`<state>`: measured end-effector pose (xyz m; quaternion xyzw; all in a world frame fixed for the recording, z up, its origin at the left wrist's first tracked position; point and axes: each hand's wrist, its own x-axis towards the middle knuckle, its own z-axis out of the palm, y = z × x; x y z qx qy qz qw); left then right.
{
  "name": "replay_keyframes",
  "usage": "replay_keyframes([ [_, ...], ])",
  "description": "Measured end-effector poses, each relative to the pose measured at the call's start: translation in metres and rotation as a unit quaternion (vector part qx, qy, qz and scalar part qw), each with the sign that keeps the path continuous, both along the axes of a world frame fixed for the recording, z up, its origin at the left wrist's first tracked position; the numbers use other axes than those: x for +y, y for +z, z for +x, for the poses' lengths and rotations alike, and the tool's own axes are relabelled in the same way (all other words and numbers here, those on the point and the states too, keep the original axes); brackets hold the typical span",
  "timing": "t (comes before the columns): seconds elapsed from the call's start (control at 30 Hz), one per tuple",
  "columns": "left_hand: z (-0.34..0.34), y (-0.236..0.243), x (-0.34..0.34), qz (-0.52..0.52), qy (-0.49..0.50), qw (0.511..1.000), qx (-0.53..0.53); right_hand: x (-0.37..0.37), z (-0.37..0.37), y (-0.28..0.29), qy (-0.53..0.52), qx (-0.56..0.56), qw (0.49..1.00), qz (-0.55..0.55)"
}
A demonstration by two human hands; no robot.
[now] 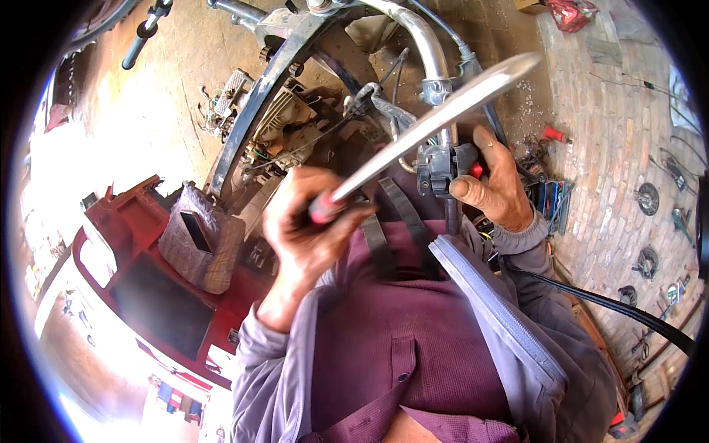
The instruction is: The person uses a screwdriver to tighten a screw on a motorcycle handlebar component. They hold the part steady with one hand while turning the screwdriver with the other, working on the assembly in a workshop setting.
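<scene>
My left hand (314, 218) is closed on the red handle of a long screwdriver (436, 122), its bright metal shaft rising diagonally to the upper right across the view. My right hand (498, 188) is wrapped round a black handlebar switch housing (436, 170) with a red part, my thumb at its side. The housing sits on a metal handlebar tube (425, 44) that curves up from it. Cables and a bent metal lever (388, 111) hang beside the tube, partly behind the screwdriver shaft.
A dark motorcycle frame (244, 133) and engine (284, 114) stand ahead-left. A red body panel (133, 288) with a cushion (207, 258) and phone (194, 230) lies left. On the brick floor (613, 148) at right lie tools and round parts (648, 197). A black cable (613, 306) crosses lower right.
</scene>
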<state>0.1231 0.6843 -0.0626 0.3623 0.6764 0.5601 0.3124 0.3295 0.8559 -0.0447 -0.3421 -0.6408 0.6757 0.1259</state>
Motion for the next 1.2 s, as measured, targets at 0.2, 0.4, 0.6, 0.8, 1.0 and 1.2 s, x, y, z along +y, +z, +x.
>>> replay_keyframes([
  [0.2, 0.029, -0.03, 0.057, 0.145, -0.12, 0.982, -0.028, -0.002, 0.002, -0.003, -0.006, 0.019, 0.999, -0.03],
  [0.4, 0.03, -0.022, 0.063, 0.128, -0.197, 0.971, 0.035, -0.001, 0.012, -0.008, 0.007, 0.0, 0.999, -0.031],
  [0.6, 0.037, -0.027, 0.061, 0.141, -0.149, 0.978, 0.018, -0.003, 0.006, 0.0, -0.002, 0.003, 1.0, -0.01],
  [0.8, 0.04, -0.03, 0.059, 0.148, -0.131, 0.976, -0.09, 0.001, 0.008, 0.0, 0.011, 0.0, 0.998, -0.059],
  [1.0, 0.045, -0.036, 0.056, 0.137, -0.117, 0.976, -0.124, -0.004, 0.006, -0.001, -0.026, 0.022, 0.997, -0.075],
  [1.2, 0.059, -0.045, 0.049, 0.123, -0.08, 0.962, -0.232, -0.003, 0.015, -0.005, -0.011, 0.002, 0.999, -0.043],
])
